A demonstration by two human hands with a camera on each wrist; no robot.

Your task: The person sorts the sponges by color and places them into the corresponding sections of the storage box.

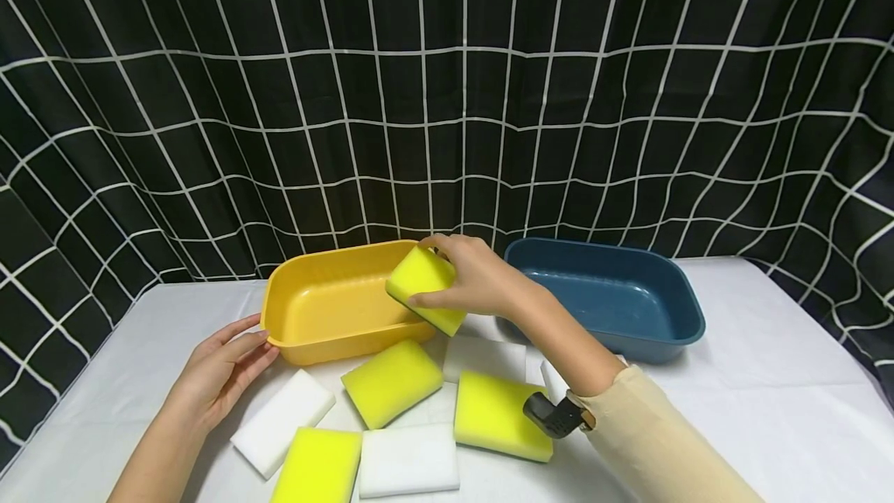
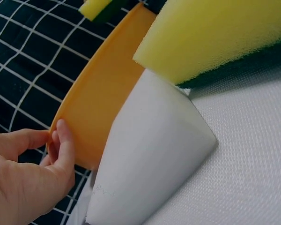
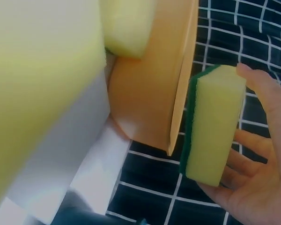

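My right hand (image 1: pixel 471 278) grips a yellow sponge (image 1: pixel 422 279) with a dark green scouring side, thumb and fingers at its edges. It is raised at the right end of the yellow plastic basin (image 1: pixel 314 352). In the right wrist view the sponge (image 3: pixel 218 126) is beside the basin's rim (image 3: pixel 178 103), its green face toward it. At the basin's left end, my left hand (image 1: pixel 216 371) pinches the rim between thumb and fingers, as the left wrist view shows with the hand (image 2: pixel 33 173) at the orange-looking wall (image 2: pixel 98 89).
Before the basins lie yellow sponges (image 1: pixel 394 383) and white sponges (image 1: pixel 408 460), several in all, loosely spread on the white cloth (image 1: pixel 782 410). A dark blue basin (image 1: pixel 608 297) stands at the right, partly behind my right forearm. A black gridded curtain (image 1: pixel 447 84) hangs behind.
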